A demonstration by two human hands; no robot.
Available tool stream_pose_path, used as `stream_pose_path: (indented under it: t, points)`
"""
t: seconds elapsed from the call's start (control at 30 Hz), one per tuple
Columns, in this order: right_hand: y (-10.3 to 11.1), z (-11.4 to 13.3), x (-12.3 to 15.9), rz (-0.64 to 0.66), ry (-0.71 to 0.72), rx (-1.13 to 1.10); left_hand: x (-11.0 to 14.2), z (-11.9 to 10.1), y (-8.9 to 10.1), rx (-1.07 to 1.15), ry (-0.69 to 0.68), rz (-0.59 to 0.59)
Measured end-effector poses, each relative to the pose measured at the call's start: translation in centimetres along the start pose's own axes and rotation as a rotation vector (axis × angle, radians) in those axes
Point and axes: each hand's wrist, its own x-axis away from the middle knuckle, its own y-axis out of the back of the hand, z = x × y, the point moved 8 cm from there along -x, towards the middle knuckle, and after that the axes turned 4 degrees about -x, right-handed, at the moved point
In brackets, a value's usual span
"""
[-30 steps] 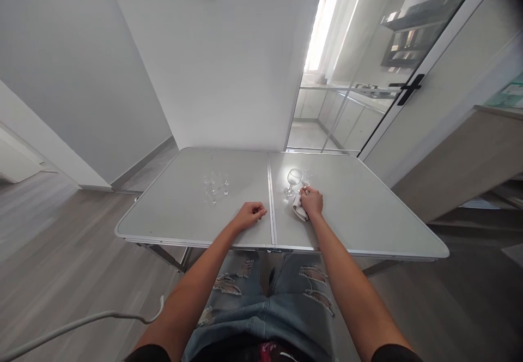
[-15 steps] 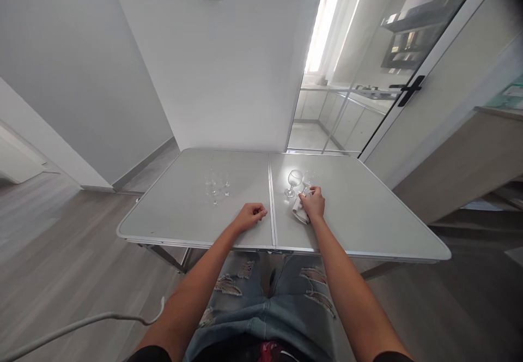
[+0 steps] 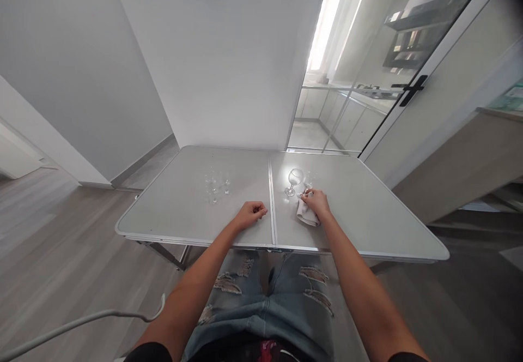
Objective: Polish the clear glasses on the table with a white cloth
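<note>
Window [image 3: 327,21] glare upper right; bright reflection on tabletop [image 3: 229,160]; wide-angle edge distortion.

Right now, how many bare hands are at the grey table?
2. The left hand is just left of the silver metal seam, its fingers curled. The right hand is right of it, at the folded whitish cloth. Both show.
</note>
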Motion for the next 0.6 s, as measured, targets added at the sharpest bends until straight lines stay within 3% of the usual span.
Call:
stream_pose_path:
  t: [0.1,0.4,0.6]
  points:
    - [-0.2,0.4,-0.1,0.031,0.035,0.029,0.0,0.0,0.0,0.002,0.004,0.000]
    - [0.4,-0.3,-2.4,0.147,-0.077,-0.078,-0.1,0.4,-0.1,0.001,-0.001,-0.003]
    - [1.5,-0.8,-1.7,0.088,-0.099,-0.195,-0.2,0.6,-0.1,0.002,0.019,-0.005]
